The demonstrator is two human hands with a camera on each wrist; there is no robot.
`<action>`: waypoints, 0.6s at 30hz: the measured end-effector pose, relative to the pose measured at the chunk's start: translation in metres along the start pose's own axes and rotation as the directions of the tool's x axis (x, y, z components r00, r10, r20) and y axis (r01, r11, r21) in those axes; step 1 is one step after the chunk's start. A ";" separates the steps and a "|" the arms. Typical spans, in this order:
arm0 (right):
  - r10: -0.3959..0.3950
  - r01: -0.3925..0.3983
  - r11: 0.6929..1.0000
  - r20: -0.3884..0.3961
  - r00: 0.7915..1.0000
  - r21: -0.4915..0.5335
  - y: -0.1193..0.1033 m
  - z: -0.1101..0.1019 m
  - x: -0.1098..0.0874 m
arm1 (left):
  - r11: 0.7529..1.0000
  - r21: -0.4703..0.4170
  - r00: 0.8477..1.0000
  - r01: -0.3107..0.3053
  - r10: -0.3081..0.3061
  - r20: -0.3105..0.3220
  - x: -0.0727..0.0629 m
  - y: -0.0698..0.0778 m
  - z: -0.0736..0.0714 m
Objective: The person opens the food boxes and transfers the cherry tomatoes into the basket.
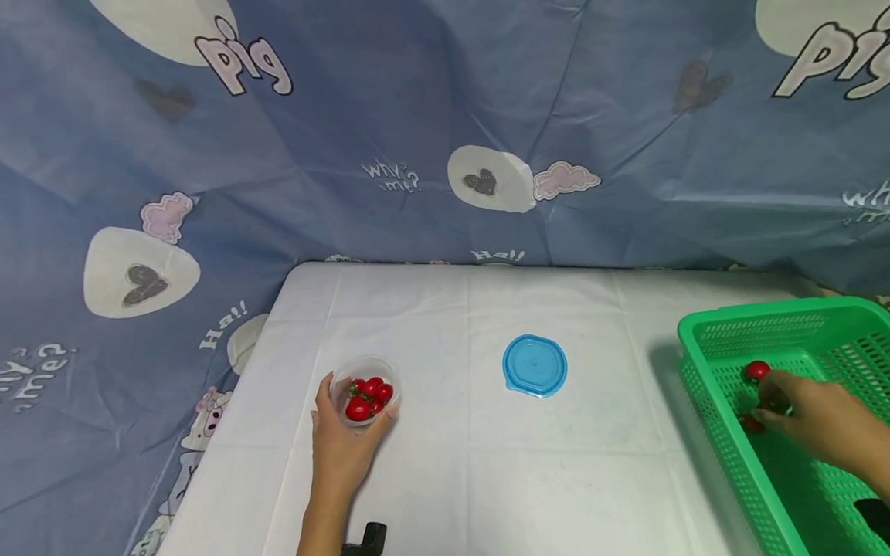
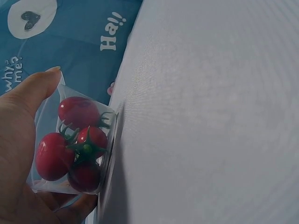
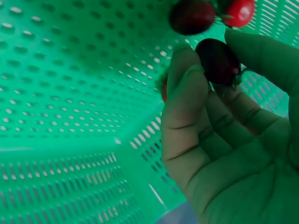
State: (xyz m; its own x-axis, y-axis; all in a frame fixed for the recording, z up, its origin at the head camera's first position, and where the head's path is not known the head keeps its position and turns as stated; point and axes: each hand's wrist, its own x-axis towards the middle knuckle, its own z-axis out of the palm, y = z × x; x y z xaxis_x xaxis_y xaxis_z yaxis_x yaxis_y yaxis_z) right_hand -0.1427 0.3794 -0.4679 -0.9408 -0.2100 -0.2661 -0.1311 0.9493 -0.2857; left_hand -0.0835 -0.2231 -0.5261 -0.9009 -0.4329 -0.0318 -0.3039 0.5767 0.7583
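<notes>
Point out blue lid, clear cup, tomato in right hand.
Blue lid (image 1: 535, 365), head view: middle of its top.
Clear cup (image 1: 368, 365), head view: far inner wall.
Gripped tomato (image 3: 216, 59), right wrist view: middle of its side.

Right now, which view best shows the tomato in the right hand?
Right wrist: close up, it shows the tomato pinched in the right hand. The head view shows it small, mostly hidden by the hand; the left wrist view misses it.
</notes>
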 end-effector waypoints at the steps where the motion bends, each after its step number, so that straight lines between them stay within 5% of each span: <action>1: 0.008 -0.008 1.000 0.012 1.000 0.006 0.002 0.002 0.001 | 1.000 0.000 1.000 -0.003 0.003 -0.003 0.000 0.000 0.000; 8: 0.029 -0.031 0.999 0.059 0.998 0.032 0.006 0.006 0.003 | 0.999 0.001 0.999 -0.032 0.032 -0.018 0.001 -0.002 0.002; 18: -0.007 0.006 0.999 0.025 1.000 0.036 0.009 0.013 0.004 | 1.000 0.000 0.999 -0.030 0.030 -0.019 0.002 -0.002 0.002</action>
State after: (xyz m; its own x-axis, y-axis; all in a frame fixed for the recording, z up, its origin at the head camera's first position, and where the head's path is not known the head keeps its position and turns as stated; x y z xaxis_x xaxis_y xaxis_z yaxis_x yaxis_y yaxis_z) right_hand -0.1436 0.3841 -0.4833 -0.9319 -0.2224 -0.2865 -0.1256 0.9389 -0.3206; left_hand -0.0851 -0.2234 -0.5288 -0.9034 -0.4288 0.0034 -0.2768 0.5892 0.7591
